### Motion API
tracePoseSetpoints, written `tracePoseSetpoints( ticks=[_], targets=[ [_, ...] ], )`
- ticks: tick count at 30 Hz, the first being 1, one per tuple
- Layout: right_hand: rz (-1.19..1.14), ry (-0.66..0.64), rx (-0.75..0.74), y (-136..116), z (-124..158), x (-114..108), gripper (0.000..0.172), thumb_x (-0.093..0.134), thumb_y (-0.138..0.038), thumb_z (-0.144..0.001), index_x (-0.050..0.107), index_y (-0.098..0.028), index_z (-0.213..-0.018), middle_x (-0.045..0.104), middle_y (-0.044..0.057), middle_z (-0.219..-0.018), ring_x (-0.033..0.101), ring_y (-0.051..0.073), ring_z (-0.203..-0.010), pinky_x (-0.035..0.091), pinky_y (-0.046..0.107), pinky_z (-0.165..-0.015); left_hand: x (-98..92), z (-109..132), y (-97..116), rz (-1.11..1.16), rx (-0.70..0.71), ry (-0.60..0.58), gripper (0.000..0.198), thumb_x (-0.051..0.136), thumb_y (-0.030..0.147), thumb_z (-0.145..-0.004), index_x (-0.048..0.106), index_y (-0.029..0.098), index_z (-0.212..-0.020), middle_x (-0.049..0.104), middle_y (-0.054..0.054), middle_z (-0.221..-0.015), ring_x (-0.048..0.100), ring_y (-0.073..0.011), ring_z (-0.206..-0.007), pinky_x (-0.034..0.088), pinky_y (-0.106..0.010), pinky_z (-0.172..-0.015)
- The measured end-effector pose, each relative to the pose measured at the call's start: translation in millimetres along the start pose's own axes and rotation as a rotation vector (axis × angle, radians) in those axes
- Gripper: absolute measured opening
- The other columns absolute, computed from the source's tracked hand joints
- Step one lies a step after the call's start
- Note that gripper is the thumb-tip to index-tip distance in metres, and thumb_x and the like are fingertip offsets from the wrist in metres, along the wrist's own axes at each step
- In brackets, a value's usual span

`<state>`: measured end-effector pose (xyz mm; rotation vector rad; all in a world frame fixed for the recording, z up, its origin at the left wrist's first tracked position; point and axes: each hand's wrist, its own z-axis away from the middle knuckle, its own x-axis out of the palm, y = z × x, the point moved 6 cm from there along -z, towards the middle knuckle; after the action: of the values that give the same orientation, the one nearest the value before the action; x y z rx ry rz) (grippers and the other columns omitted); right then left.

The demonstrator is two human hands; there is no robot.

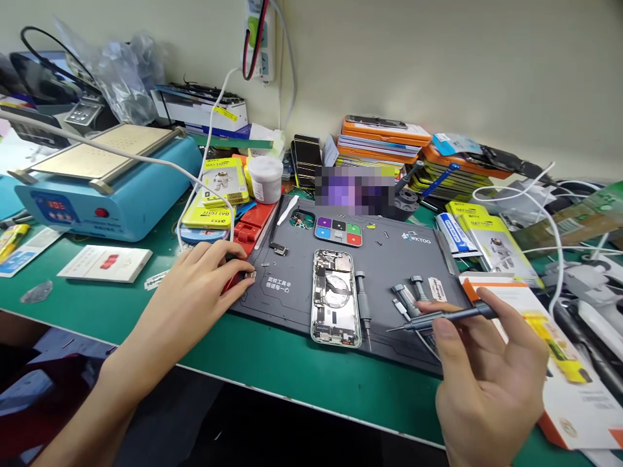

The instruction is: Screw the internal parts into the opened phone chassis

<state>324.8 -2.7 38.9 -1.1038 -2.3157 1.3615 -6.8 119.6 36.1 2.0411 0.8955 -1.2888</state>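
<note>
My left hand [202, 279] is at the left edge of the dark grey work mat [287, 318]. A small metallic phone part [250, 275] is pinched between its thumb and fingertips; its exact kind is too small to tell. My right hand [487, 370] grips a dark grey precision screwdriver [450, 316], its tip pointing left above the mat. Between the hands lies an opened smartphone [335, 298], its inner board and a round coil exposed. Right beside it rests another screwdriver [363, 301]. More screwdrivers [402, 295] lie partly behind the held one.
A colourful screw tray [339, 231] sits on the mat, near a loose camera part [279, 249] and a white pry tool [288, 211]. Left stands a blue heating machine [117, 201]. Battery boxes [209, 217], a white tub [265, 178], orange boxes [384, 133] and cables surround the mat.
</note>
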Motion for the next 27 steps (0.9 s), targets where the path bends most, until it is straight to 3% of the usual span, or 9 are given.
tracePoseSetpoints(
  ticks=[4, 7, 10, 13, 27],
  targets=[
    [0.0, 0.004, 0.047, 0.6, 5.2, 0.8, 0.055, 0.081, -0.028, -0.102, 0.061, -0.027, -0.153, 0.082, 0.003, -0.113, 0.08, 0.02, -0.107, 0.061, 0.03, -0.093, -6.7, 1.1, 10.6, 0.082, -0.047, 0.097, 0.022, 0.057, 0.04, -0.113, 0.072, 0.025, -0.119, 0.069, -0.009, -0.128, 0.064, -0.0347, -0.119, 0.05, -0.05, -0.1],
    [0.029, -0.02, 0.019, -4.5, 7.4, 6.4, 0.055, 0.08, -0.026, -0.102, 0.061, -0.028, -0.154, 0.082, 0.002, -0.114, 0.08, 0.018, -0.107, 0.061, 0.029, -0.094, -8.3, -1.2, 38.8, 0.174, -0.042, 0.153, 0.017, 0.063, 0.033, -0.112, 0.071, 0.025, -0.124, 0.068, -0.008, -0.126, 0.063, -0.0306, -0.122, 0.048, -0.046, -0.106],
    [0.04, -0.032, 0.02, -5.0, 9.0, 8.2, 0.056, 0.08, -0.024, -0.102, 0.061, -0.029, -0.154, 0.082, 0.002, -0.115, 0.08, 0.018, -0.104, 0.061, 0.03, -0.096, -0.5, -7.4, 75.0, 0.3, 0.03, 0.105, 0.013, 0.062, 0.026, -0.112, 0.07, 0.023, -0.122, 0.071, -0.005, -0.125, 0.065, -0.0246, -0.118, 0.049, -0.04, -0.104],
    [0.035, -0.004, 0.046, -2.3, 10.0, 4.3, 0.057, 0.08, -0.026, -0.102, 0.061, -0.028, -0.155, 0.081, 0.003, -0.119, 0.08, 0.019, -0.109, 0.061, 0.03, -0.097, 9.7, -13.3, 97.9, 0.348, 0.089, 0.06, 0.012, 0.059, 0.025, -0.114, 0.071, 0.02, -0.117, 0.074, -0.004, -0.119, 0.067, -0.0222, -0.106, 0.049, -0.038, -0.096],
    [0.027, 0.028, 0.097, 0.6, 11.9, 0.2, 0.056, 0.08, -0.027, -0.103, 0.06, -0.026, -0.155, 0.083, 0.003, -0.114, 0.08, 0.015, -0.108, 0.061, 0.021, -0.094, 27.8, -12.2, 96.6, 0.445, 0.033, 0.069, 0.006, 0.067, 0.027, -0.11, 0.071, 0.022, -0.109, 0.073, -0.003, -0.115, 0.066, -0.0222, -0.102, 0.051, -0.038, -0.091]
  ],
)
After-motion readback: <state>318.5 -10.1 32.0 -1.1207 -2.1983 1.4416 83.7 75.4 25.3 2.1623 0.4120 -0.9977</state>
